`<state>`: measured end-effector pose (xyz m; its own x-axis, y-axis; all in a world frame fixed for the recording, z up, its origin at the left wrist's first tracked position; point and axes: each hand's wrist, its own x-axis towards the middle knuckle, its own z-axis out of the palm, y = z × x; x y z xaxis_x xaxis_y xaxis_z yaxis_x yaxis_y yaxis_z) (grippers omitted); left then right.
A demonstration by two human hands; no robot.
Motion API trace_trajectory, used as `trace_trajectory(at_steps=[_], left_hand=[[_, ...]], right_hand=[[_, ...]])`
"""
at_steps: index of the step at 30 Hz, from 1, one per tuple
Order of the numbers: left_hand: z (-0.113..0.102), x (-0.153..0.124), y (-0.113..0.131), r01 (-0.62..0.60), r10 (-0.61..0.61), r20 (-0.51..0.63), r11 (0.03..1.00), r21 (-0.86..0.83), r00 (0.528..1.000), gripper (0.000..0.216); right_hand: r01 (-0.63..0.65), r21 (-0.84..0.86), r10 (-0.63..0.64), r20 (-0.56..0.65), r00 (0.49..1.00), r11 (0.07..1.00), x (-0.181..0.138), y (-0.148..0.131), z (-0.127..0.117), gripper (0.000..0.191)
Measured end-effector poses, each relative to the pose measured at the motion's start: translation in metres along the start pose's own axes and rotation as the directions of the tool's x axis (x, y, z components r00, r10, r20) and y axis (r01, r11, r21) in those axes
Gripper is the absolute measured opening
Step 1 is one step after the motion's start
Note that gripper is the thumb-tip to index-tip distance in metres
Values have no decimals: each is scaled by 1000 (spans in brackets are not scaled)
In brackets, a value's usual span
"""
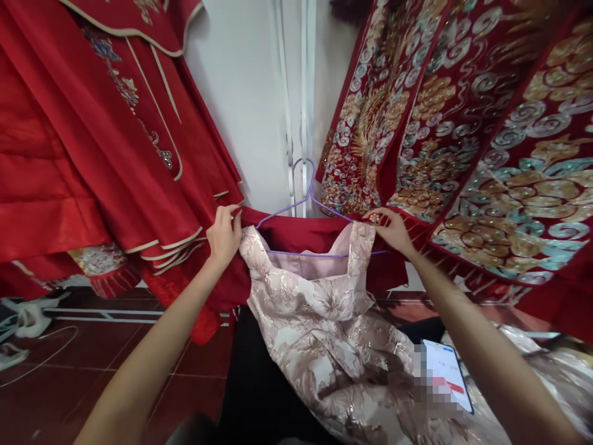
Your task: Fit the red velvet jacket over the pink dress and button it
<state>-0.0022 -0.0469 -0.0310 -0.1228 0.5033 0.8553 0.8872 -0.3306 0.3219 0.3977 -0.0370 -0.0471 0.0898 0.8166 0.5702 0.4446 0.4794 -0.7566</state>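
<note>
A pale pink brocade dress (301,309) with wide straps hangs on a purple hanger (308,199), its skirt spreading towards me. Behind the dress stretches a plain red cloth (296,233). At the left strap, my left hand (225,233) is closed, thumb and finger pinching the red cloth's upper edge. My right hand (391,230) pinches the same cloth beside the right strap; a flower-shaped ornament shows at its fingers. The fingertips partly hide both grips.
The hanger hooks onto a white rail (303,93). Red garments (152,154) hang at left, embroidered red garments (463,123) at right. A lit phone (447,374) rests by the skirt. White shoes (32,318) stand on the tiled floor (115,346).
</note>
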Motion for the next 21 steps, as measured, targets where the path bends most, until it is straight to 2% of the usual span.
trace_trajectory(at_steps=[2, 4, 5, 7, 9, 11, 13, 16, 19, 21], left_hand=[[-4, 1, 4, -23, 26, -46, 998, 55, 999, 25], [-7, -3, 2, -37, 43, -69, 996, 81, 997, 25], [-8, -8, 0, -50, 53, -31, 994, 95, 998, 25], [-10, -22, -3, -106, 83, 175, 986, 125, 981, 24], [-11, -39, -4, -162, 87, 408, 975, 153, 909, 21], [-10, -53, -1, -172, 53, 526, 968, 181, 849, 22], [-7, -58, 3, -122, 3, 529, 974, 191, 849, 24], [2, -54, 12, 31, -86, 459, 992, 125, 884, 22], [18, -48, 33, 191, -198, 383, 980, 57, 902, 16], [28, -53, 56, 213, -204, 373, 977, 17, 905, 12]], right_hand=[[177, -178, -199, -113, 973, 968, -8, -17, -2, 10], [241, -323, -326, -241, 914, 915, -26, -30, -8, 13], [236, -372, -350, -277, 895, 898, -39, -35, -12, 18], [153, -452, -296, -264, 918, 879, -65, -40, -22, 36], [34, -545, -156, -180, 971, 838, -90, -38, -29, 43], [-13, -605, -80, -127, 989, 796, -108, -30, -32, 41], [-20, -583, -57, -114, 992, 812, -115, -18, -29, 39], [-91, -384, 80, -44, 996, 919, -111, -3, -15, 44], [-175, -157, 194, 119, 974, 972, -99, -1, 17, 45], [-140, -102, 156, 169, 973, 985, -96, -8, 47, 46]])
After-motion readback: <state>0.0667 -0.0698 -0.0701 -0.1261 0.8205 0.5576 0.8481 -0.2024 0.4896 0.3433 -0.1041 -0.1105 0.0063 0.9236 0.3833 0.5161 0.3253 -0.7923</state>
